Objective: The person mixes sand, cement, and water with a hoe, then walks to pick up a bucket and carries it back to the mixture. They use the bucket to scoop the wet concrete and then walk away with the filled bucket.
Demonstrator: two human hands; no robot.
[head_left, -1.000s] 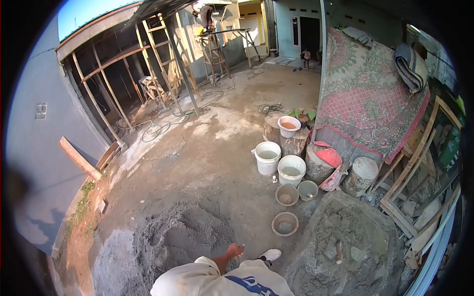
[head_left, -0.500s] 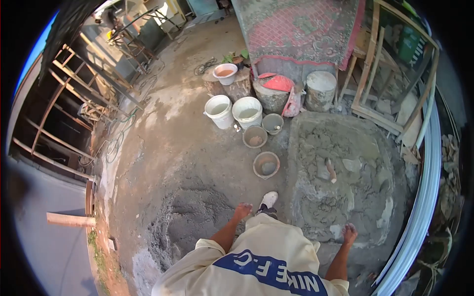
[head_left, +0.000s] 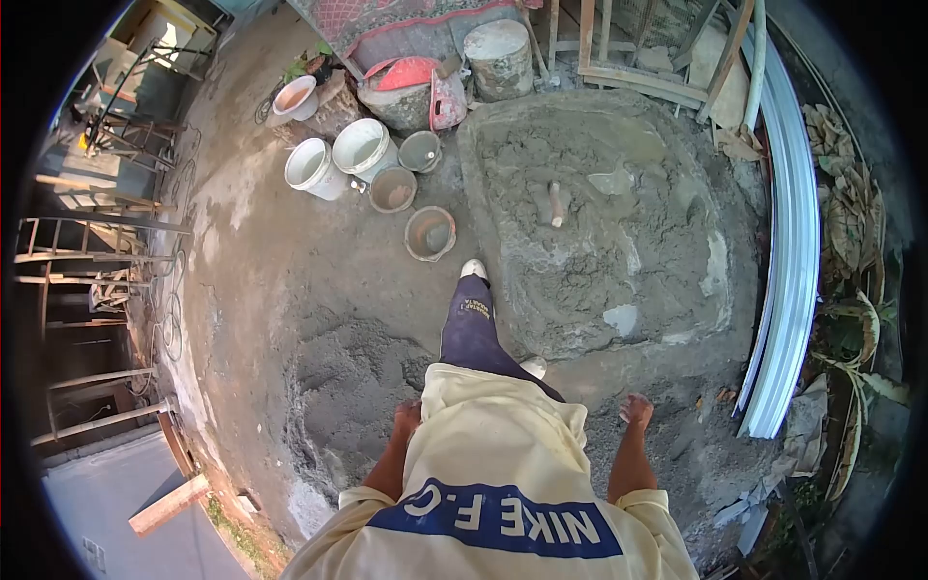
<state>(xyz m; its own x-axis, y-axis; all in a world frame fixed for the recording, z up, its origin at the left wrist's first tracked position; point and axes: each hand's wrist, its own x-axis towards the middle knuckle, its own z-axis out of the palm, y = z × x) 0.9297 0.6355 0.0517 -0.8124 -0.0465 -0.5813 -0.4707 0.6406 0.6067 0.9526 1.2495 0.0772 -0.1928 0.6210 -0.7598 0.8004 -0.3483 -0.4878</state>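
Observation:
My left hand (head_left: 408, 416) hangs beside the left of my shirt, over the edge of a dark heap of mortar (head_left: 353, 387); its fingers are too small to make out. On the other side my right hand (head_left: 636, 410) hangs with bent fingers just below the wet cement bed (head_left: 599, 333), touching nothing that I can see. A wooden handle (head_left: 557, 205) sticks out of the cement. Ahead of my front shoe (head_left: 474, 269) stands a small bucket (head_left: 429, 234) with a little grey stuff inside.
Two white buckets (head_left: 315, 168) and smaller pails (head_left: 392, 189) stand ahead on the left. A covered drum (head_left: 499, 60) is behind the cement bed. Long metal sheets (head_left: 791, 232) line the right side; wooden frames (head_left: 92, 280) stand far left.
The view has turned and tilted down, so the buckets and cement bed appear shifted left and up. One leg now shows stretched forward. Both hands hang closer to my body.

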